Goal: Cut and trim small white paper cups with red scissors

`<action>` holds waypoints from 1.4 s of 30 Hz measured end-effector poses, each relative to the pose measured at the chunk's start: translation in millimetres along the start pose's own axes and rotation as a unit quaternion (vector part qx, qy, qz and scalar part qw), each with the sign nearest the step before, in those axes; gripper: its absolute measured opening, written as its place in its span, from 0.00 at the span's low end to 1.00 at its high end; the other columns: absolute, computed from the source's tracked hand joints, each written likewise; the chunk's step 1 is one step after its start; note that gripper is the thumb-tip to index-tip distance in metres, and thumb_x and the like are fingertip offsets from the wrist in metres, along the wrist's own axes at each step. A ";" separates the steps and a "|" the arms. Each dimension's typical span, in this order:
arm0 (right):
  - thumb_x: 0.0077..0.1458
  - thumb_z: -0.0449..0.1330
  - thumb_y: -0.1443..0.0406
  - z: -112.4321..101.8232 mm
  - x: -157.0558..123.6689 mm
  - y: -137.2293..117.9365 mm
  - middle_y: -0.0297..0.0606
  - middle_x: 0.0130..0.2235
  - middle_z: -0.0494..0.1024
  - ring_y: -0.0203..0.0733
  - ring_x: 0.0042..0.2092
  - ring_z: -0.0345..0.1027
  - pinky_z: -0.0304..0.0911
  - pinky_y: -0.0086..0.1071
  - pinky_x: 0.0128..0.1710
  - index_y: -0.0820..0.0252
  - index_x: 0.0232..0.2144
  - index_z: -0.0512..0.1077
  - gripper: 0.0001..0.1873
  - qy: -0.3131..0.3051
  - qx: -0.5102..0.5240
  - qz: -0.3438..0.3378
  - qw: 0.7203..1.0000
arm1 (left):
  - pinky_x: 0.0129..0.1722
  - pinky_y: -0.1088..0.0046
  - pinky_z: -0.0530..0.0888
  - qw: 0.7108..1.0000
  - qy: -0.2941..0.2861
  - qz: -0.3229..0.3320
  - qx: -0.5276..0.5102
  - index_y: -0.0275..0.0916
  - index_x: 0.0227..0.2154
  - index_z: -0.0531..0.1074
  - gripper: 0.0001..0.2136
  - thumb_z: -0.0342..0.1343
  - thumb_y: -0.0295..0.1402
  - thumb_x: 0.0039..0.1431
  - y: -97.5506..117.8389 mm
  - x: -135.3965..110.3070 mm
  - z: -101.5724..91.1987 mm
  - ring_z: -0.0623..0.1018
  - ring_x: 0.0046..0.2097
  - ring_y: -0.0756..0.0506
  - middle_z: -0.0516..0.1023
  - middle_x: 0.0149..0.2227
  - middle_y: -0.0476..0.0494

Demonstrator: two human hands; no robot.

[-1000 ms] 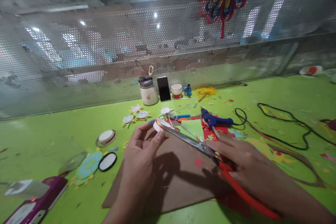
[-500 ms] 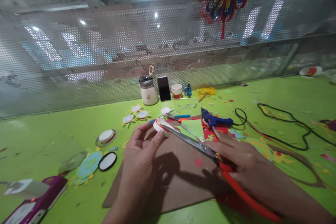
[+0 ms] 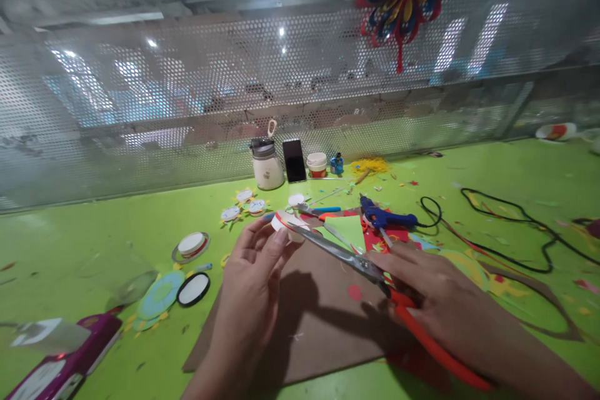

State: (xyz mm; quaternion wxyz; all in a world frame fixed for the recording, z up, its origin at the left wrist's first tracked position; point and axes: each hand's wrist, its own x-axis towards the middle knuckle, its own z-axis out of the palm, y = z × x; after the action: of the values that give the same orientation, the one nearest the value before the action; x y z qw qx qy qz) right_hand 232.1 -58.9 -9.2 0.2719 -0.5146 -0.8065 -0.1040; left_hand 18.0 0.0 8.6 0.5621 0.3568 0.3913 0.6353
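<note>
1. A thin pale curl that was standing above the white disc (image 3: 276, 224) a second ago is no longer showing; half a second ago only a small loop was showing there. I judge that my clipping along the disc's red edge is getting that strip out of the way, though I cannot tell where it is lying.
2. My left grip (image 3: 255, 275) is pinching the disc between thumb and fingers, holding it tilted above the far edge of the brown board (image 3: 328, 337).
3. My right grip (image 3: 438, 287) is closing around the handles of the red-handled scissors (image 3: 332, 250). The blades are pointing left and reaching the disc; I cannot tell whether they are biting into it.
4. Against the earlier frame, the disc is sitting slightly farther left and my left thumb is lying a little differently on it; the scissors are keeping nearly the same line.
5. My view is tilting up a touch, so the whole scene is appearing slightly lower.
6. On the green surface (image 3: 140, 225), the blue glue gun (image 3: 389, 215) is lying to the right, and the phone (image 3: 294, 161) is standing at the far side, both staying put.
</note>
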 end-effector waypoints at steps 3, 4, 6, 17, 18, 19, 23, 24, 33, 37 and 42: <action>0.45 0.52 0.73 1.3 -0.5 1.3 0.42 0.32 0.82 0.47 0.32 0.78 0.75 0.36 0.31 0.58 0.41 0.78 0.22 0.008 -0.011 -0.002 1.000 | 0.46 0.62 0.79 1.000 -0.015 0.003 0.004 0.37 0.42 0.73 0.18 0.69 0.32 0.48 -1.6 -1.2 0.7 0.81 0.42 0.44 0.80 0.44 0.42; 0.45 0.52 0.73 1.8 -0.9 1.7 0.43 0.33 0.82 0.47 0.33 0.78 0.75 0.36 0.31 0.58 0.41 0.78 0.23 0.013 -0.013 -0.003 1.000 | 0.45 0.62 0.79 1.000 -0.017 0.004 0.007 0.37 0.42 0.73 0.18 0.69 0.31 0.48 -2.1 -1.6 1.2 0.81 0.42 0.43 0.79 0.44 0.42; 0.44 0.50 0.74 2.3 -1.5 2.5 0.46 0.33 0.82 0.47 0.32 0.78 0.76 0.38 0.31 0.60 0.42 0.78 0.24 0.019 -0.017 -0.006 1.000 | 0.44 0.63 0.80 1.000 -0.017 0.008 0.017 0.37 0.41 0.74 0.16 0.69 0.32 0.49 -3.1 -2.0 2.3 0.81 0.42 0.43 0.79 0.44 0.43; 0.45 0.49 0.74 -0.7 -1.0 4.7 0.52 0.37 0.82 0.52 0.35 0.79 0.77 0.44 0.31 0.63 0.42 0.79 0.25 0.011 -0.009 -0.016 1.000 | 0.43 0.67 0.79 0.999 -0.023 0.004 0.032 0.38 0.39 0.73 0.13 0.68 0.32 0.51 -1.2 -8.3 5.7 0.81 0.45 0.42 0.80 0.42 0.44; 0.44 0.49 0.74 -0.9 -1.0 4.6 0.52 0.36 0.82 0.52 0.34 0.79 0.77 0.44 0.31 0.63 0.42 0.79 0.26 0.013 -0.008 -0.017 1.000 | 0.42 0.68 0.79 0.999 -0.025 0.004 0.033 0.38 0.39 0.73 0.13 0.68 0.32 0.51 -1.0 -8.5 5.7 0.81 0.45 0.42 0.80 0.42 0.44; 0.44 0.49 0.75 -1.0 -1.1 4.5 0.52 0.36 0.82 0.52 0.34 0.79 0.77 0.44 0.31 0.64 0.42 0.79 0.26 0.016 -0.008 -0.018 1.000 | 0.42 0.68 0.79 0.999 -0.025 0.006 0.034 0.38 0.39 0.74 0.13 0.68 0.31 0.51 -1.1 -8.4 5.3 0.81 0.44 0.42 0.80 0.42 0.44; 0.43 0.49 0.75 -0.7 -1.6 4.6 0.53 0.36 0.82 0.53 0.33 0.79 0.76 0.45 0.29 0.65 0.42 0.79 0.26 0.021 -0.011 -0.021 1.000 | 0.43 0.68 0.79 0.999 -0.038 0.013 0.023 0.38 0.39 0.75 0.13 0.68 0.31 0.51 -3.3 -5.7 0.8 0.82 0.42 0.44 0.81 0.42 0.45; 0.43 0.49 0.75 -0.4 -1.7 4.8 0.53 0.36 0.82 0.52 0.33 0.79 0.76 0.44 0.29 0.65 0.42 0.79 0.27 0.020 -0.009 -0.022 1.000 | 0.43 0.67 0.80 0.999 -0.042 0.015 0.019 0.38 0.39 0.75 0.13 0.68 0.31 0.51 -4.1 -5.0 -0.5 0.82 0.42 0.44 0.81 0.42 0.45; 0.44 0.49 0.74 1.9 -2.1 5.8 0.51 0.37 0.83 0.50 0.33 0.79 0.76 0.42 0.29 0.65 0.43 0.79 0.27 0.024 -0.009 -0.025 0.999 | 0.42 0.68 0.80 0.998 -0.050 0.028 0.016 0.38 0.39 0.75 0.12 0.68 0.31 0.52 -7.2 -2.8 -4.5 0.82 0.42 0.46 0.81 0.41 0.46; 0.44 0.49 0.74 2.7 -1.5 5.9 0.50 0.36 0.83 0.49 0.31 0.78 0.76 0.40 0.29 0.64 0.43 0.79 0.26 0.023 -0.004 -0.027 0.999 | 0.43 0.66 0.81 0.998 -0.050 0.027 0.020 0.39 0.39 0.74 0.12 0.67 0.31 0.53 -7.0 -1.9 -4.3 0.81 0.42 0.45 0.81 0.41 0.46; 0.45 0.50 0.75 2.6 0.1 4.0 0.50 0.33 0.82 0.48 0.29 0.77 0.75 0.38 0.26 0.66 0.42 0.79 0.24 0.035 0.002 -0.031 0.999 | 0.44 0.67 0.80 0.998 -0.052 0.029 0.035 0.38 0.40 0.74 0.12 0.67 0.32 0.54 -5.1 -2.9 -4.2 0.82 0.43 0.45 0.81 0.42 0.45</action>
State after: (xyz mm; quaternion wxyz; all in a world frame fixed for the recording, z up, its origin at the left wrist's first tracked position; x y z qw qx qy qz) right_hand 234.8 -55.8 -11.7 0.2976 -0.4848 -0.8123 -0.1290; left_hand 16.8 -2.9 2.1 0.5502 0.4198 0.3732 0.6178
